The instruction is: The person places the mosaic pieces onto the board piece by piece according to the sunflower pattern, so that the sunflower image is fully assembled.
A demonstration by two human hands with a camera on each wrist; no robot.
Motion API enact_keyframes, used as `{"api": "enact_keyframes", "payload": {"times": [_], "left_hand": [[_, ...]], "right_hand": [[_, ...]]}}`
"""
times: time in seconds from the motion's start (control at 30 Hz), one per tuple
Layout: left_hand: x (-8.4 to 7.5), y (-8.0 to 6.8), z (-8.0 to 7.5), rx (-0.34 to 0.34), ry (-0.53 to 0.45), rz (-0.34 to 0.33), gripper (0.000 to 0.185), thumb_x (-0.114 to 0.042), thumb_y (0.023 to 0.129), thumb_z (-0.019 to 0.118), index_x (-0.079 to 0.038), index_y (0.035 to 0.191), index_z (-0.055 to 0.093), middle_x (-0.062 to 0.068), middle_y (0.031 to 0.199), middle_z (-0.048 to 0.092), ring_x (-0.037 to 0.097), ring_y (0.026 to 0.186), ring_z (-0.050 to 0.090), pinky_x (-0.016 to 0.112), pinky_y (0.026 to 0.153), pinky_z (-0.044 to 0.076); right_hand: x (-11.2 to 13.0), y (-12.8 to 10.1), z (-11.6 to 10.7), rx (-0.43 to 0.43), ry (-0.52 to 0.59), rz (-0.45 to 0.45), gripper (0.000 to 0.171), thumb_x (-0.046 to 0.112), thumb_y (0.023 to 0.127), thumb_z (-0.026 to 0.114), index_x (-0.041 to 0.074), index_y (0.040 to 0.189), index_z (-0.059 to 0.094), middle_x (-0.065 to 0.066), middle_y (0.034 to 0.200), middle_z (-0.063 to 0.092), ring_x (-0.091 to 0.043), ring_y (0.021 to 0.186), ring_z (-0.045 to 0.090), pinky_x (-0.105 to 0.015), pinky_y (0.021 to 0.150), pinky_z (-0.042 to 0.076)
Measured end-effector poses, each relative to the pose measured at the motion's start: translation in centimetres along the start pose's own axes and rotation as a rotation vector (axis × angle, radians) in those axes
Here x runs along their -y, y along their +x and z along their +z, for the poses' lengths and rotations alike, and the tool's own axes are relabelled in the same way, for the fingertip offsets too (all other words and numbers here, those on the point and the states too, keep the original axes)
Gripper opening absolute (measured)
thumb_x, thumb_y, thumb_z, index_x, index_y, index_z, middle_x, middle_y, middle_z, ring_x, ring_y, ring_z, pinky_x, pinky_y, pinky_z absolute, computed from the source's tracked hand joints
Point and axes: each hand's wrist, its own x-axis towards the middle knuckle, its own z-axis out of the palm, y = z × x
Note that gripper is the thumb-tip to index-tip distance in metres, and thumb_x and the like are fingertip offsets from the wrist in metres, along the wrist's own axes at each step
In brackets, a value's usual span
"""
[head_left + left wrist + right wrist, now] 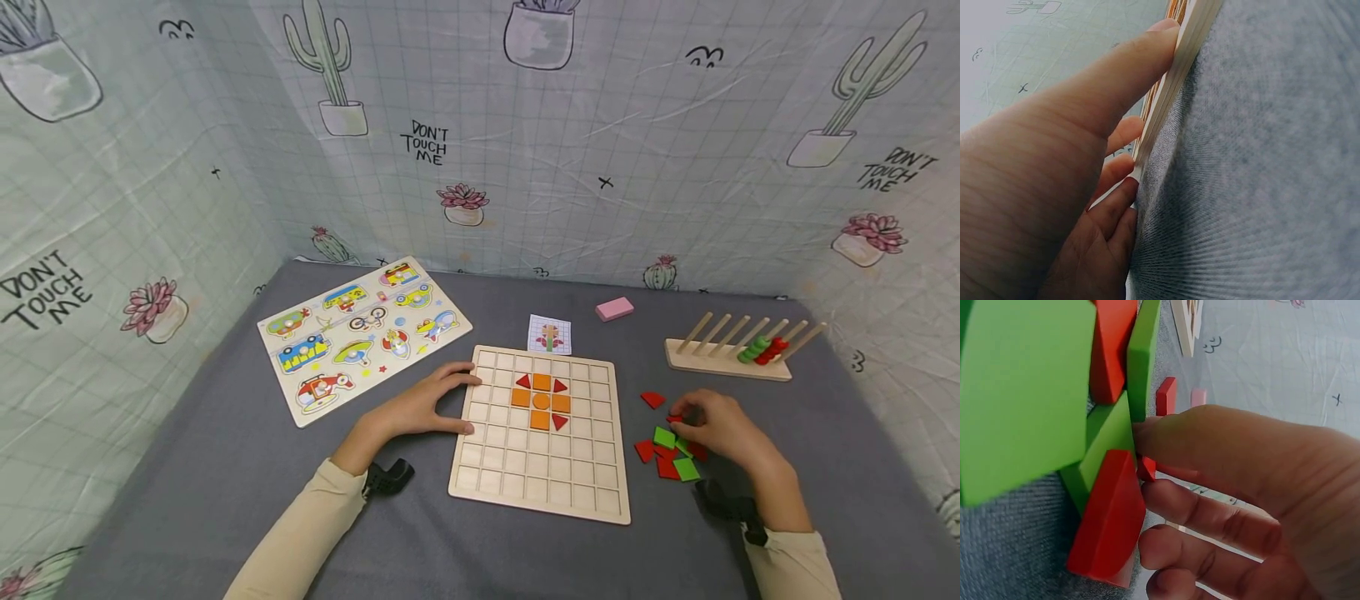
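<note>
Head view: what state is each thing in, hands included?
Grid board: flat, partly filled with orange pieces and red triangles
Left hand: touching the board's left edge
Right hand: pinching a red piece
Loose red pieces and green pieces: unplaced, some overlapping
Puzzle board: flat, vehicle shapes in it
Peg rack: partly loaded with green beads and red beads
Pattern card: lying face up
Pink block: lying apart

A wooden vehicle puzzle [367,337] lies toward the grey table's [405,550] far left corner, a pink rectangular block [614,309] near the far edge, a wooden peg rack [723,360] with red-and-green beads [770,351] toward the right edge.
</note>
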Motion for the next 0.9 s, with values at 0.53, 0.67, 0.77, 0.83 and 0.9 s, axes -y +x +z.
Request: {"api": "enact_keyframes", "payload": {"times": [0.53,0.67,0.77,0.83,0.9], "left_hand": [[-0.2,-0.1,-0.1,0.008,-0.020,-0.013,0.070,-0.038,0.083,0.078,-0.016,0.142,0.048,0.005,0.156,0.028,0.026,0.142,0.030,0.048,0.112,0.031],[-0.3,0.0,-0.1,0.008,-0.019,-0.008,0.070,-0.038,0.083,0.078,-0.016,0.142,0.048,0.005,0.156,0.028,0.026,0.142,0.029,0.047,0.112,0.030],[-0.3,0.0,-0.1,0.006,-0.019,0.000,0.070,-0.038,0.083,0.078,-0.016,0.142,0.048,0.005,0.156,0.028,0.026,0.142,0.029,0.048,0.112,0.030],[-0.1,0.0,-0.1,0.005,-0.013,-0.002,0.070,-0.039,0.083,0.078,-0.016,0.142,0.048,0.005,0.156,0.028,0.025,0.142,0.029,0.047,0.112,0.030],[-0.1,0.0,-0.1,0.002,-0.012,-0.004,0.070,-0.039,0.083,0.079,-0.016,0.142,0.048,0.005,0.156,0.028,0.025,0.142,0.029,0.047,0.112,0.030]], "right_hand": [[1.7,0.4,-0.1,-0.019,-0.006,-0.062,0.014,0.008,0.081,0.078,0.002,0.090,0.069,-0.007,0.087,0.063,-0.009,0.065,0.048,-0.028,0.057,0.043],[2.7,0.5,-0.2,-0.021,0.007,-0.083,0.013,0.008,0.083,0.076,0.003,0.092,0.069,-0.006,0.089,0.063,-0.006,0.064,0.046,-0.027,0.055,0.042],[3.6,0.7,-0.1,-0.008,0.022,-0.094,0.011,0.006,0.084,0.075,0.003,0.094,0.070,-0.005,0.089,0.062,-0.005,0.063,0.044,-0.026,0.055,0.041],[4.2,1.1,0.1,0.008,0.031,-0.108,0.010,0.005,0.085,0.074,0.003,0.094,0.070,-0.004,0.090,0.061,-0.006,0.064,0.044,-0.026,0.056,0.041],[4.9,1.5,0.4,0.024,0.037,-0.127,0.010,0.006,0.085,0.073,0.003,0.094,0.070,-0.004,0.089,0.060,-0.007,0.066,0.044,-0.026,0.057,0.041]]}}
